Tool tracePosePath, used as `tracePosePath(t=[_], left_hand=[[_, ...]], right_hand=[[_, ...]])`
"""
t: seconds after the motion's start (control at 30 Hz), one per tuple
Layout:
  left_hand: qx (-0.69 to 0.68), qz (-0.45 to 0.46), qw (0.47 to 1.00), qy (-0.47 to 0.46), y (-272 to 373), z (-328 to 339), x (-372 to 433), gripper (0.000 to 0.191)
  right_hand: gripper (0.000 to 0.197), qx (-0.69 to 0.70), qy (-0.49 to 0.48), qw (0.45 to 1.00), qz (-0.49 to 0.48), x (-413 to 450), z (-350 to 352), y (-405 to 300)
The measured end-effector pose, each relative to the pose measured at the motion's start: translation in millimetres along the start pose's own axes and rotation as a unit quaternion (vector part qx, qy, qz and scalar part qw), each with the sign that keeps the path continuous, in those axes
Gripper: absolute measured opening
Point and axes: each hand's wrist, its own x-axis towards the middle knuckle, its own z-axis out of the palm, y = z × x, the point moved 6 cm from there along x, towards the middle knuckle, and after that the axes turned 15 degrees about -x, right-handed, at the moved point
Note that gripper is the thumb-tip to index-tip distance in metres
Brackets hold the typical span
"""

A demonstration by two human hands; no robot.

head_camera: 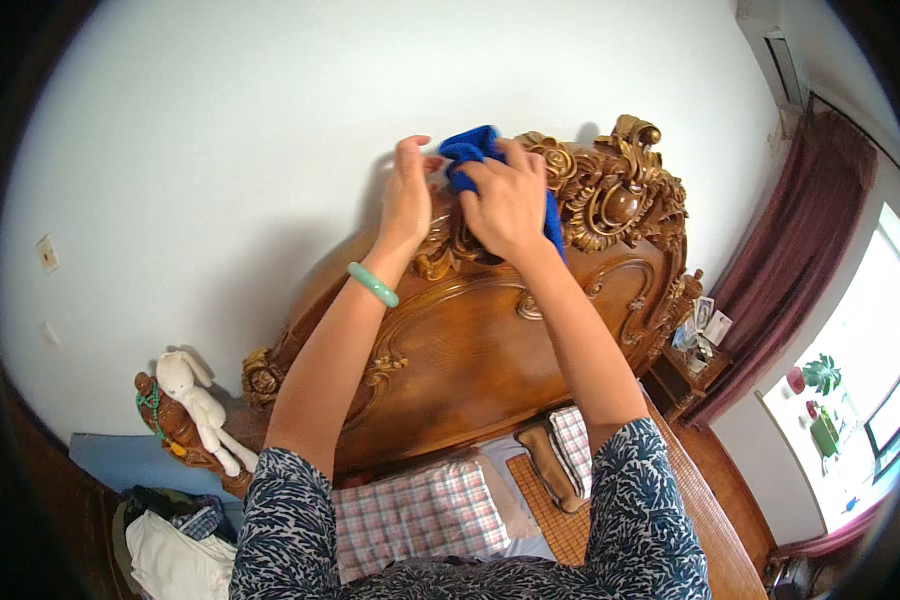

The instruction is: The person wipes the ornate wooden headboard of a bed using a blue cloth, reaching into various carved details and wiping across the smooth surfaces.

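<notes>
My right hand (506, 199) grips a bright blue cloth (471, 146) at the top edge of a carved wooden headboard (457, 360). Part of the cloth shows above the fingers and another part hangs down beside the wrist. To its left is my left hand (407, 199), fingers apart and curved, with no object in it. Whether it touches the carving behind it I cannot tell. A green bangle (373, 285) circles my left wrist. Gilded scroll and rose carvings (622, 199) rise to the right of the cloth.
A white plush rabbit (199, 409) and green beads (150, 405) rest on the headboard's left post. Below lie a checked pillow (420, 510) and a brown pillow (551, 465). At right stand a nightstand (690, 375) and a maroon curtain (787, 270). Clothes (176, 555) are heaped lower left.
</notes>
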Motion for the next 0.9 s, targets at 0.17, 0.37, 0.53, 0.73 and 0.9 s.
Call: tracePosePath(t=[0.17,0.37,0.53,0.73,0.9], left_hand=[[0.051,0.055,0.997,0.011,9,-9,-7,0.065],[0.212,0.138,0.963,-0.089,23,25,-13,0.047],[0.329,0.166,0.913,-0.175,23,34,-20,0.039],[0.307,0.131,0.927,-0.171,26,31,-21,0.042],[0.283,0.139,0.935,-0.164,19,39,-18,0.043]], right_hand=[[0.024,0.001,-0.07,0.996,-0.049,-1,1,0],[0.043,0.103,0.032,0.993,0.042,-44,-13,26],[0.037,0.236,0.042,0.923,0.301,-60,-26,43],[0.044,0.19,0.115,0.924,0.312,-36,-26,78],[0.035,-0.079,0.01,0.995,0.061,-7,9,62]])
